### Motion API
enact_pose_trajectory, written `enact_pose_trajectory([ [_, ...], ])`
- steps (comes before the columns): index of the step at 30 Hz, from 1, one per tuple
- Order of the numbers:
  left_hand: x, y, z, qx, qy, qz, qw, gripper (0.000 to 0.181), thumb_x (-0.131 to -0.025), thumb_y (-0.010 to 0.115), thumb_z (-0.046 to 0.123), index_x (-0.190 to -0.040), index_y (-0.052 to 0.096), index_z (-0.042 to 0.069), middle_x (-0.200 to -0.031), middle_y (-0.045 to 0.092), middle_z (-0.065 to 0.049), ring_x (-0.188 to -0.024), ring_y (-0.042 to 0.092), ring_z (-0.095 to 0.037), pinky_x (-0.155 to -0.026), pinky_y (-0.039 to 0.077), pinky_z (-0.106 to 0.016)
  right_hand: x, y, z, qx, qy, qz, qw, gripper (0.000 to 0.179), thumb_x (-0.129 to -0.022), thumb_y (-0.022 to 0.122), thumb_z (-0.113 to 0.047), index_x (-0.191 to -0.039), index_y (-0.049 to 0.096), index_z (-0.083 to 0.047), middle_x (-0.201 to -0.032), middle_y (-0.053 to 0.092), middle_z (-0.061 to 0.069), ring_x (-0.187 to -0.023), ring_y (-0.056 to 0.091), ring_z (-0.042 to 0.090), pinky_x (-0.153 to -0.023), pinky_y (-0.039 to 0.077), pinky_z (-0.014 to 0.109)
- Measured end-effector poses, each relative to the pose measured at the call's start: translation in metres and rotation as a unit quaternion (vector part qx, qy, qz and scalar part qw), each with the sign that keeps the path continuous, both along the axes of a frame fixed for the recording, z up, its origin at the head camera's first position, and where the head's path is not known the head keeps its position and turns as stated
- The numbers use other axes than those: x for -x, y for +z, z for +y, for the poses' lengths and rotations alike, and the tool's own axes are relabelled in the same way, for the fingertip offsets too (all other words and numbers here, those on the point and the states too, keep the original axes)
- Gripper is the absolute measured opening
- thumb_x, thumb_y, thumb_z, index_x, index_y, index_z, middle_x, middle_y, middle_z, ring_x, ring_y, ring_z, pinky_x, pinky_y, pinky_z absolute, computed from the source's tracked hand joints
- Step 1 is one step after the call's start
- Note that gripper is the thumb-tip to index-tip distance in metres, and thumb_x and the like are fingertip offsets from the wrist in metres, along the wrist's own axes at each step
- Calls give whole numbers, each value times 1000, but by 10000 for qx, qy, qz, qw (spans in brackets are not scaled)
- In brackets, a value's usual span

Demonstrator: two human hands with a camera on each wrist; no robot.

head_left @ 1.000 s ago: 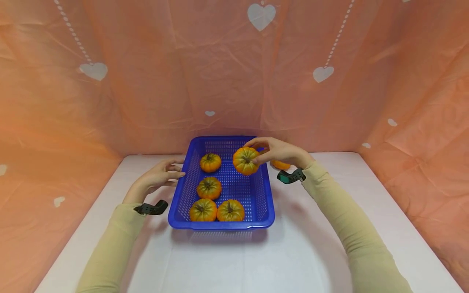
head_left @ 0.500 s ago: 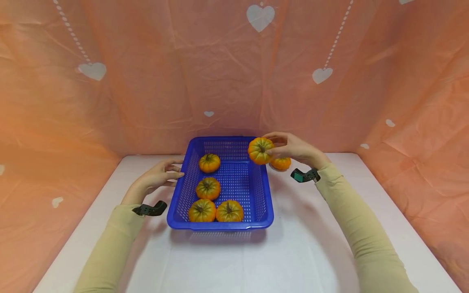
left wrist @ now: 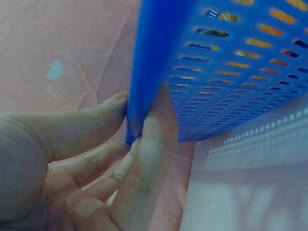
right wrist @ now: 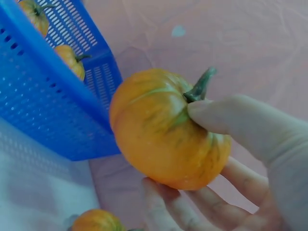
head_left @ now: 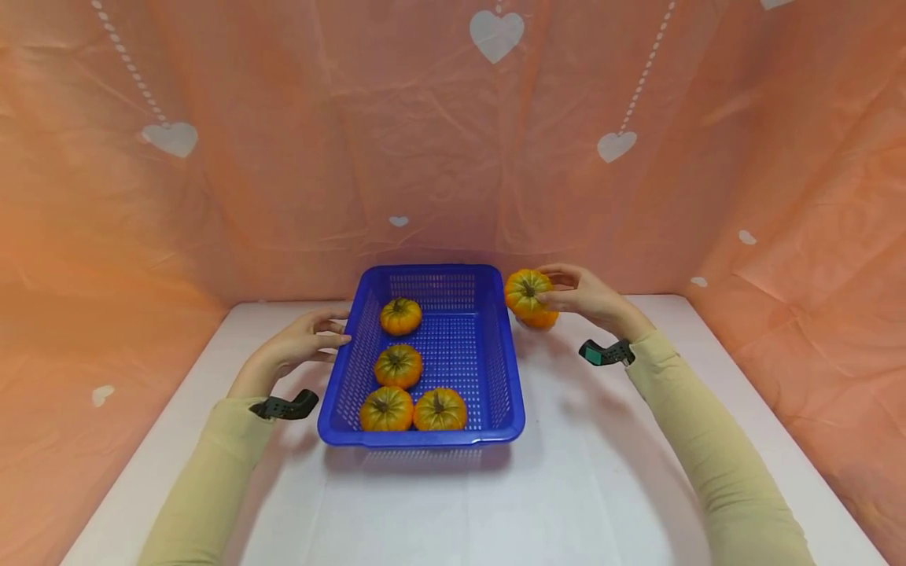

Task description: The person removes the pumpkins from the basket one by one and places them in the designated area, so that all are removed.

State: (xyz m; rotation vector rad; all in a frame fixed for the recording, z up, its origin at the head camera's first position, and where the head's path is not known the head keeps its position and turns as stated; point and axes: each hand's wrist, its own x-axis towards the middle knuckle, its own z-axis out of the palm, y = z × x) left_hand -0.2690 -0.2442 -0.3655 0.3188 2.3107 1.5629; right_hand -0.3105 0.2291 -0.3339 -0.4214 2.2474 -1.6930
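My right hand (head_left: 587, 300) holds a small orange pumpkin (head_left: 525, 292) in the air just beyond the basket's right rim. In the right wrist view the thumb lies by the stem of the pumpkin (right wrist: 163, 127), with the fingers beneath. Partly hidden behind it is another pumpkin (head_left: 543, 321), on the table outside the basket. My left hand (head_left: 300, 344) is at the left side of a blue plastic basket (head_left: 425, 439). Its thumb and fingers pinch the basket rim (left wrist: 151, 62), as the left wrist view shows. Several pumpkins (head_left: 398, 366) sit inside the basket, along its left and front.
The basket stands on a white table (head_left: 566, 487). An orange curtain (head_left: 439, 141) with white hearts hangs close behind and along both sides. Both wrists wear dark bands with devices (head_left: 605, 354).
My right hand has carried the pumpkin rightward, from over the basket's inside to past its right rim. The left hand keeps its place on the basket; the view shifts slightly.
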Motion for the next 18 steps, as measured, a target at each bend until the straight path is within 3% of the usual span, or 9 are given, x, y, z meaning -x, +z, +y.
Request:
enact_pose_trajectory([
  [3,0,0,0,-13,28,-25,10000,62,-94,60,10,-145,29,-6,-122,48,-30,-93,62,-23,-81,54,-41,-2,-6,5,178,-198,-63,9996,65,-89,70,-15,-143,36,-2,-142,38,19,-126,41,34,-99,42,45],
  [8,2,-2,1,0,15,-1,10000,62,-94,60,10,-145,29,-6,-122,48,-29,-93,62,-23,-81,54,-40,-7,-17,15,487,-488,-144,9975,67,-90,68,-14,-145,32,-1,-143,36,19,-126,42,34,-97,44,42],
  [18,2,-3,-2,13,-52,26,10000,62,-95,60,12,-145,29,-6,-123,47,-29,-94,62,-24,-81,54,-41,-17,-35,40,728,-1014,-174,9920,66,-91,67,-18,-146,33,-2,-143,35,19,-123,44,29,-101,38,48],
])
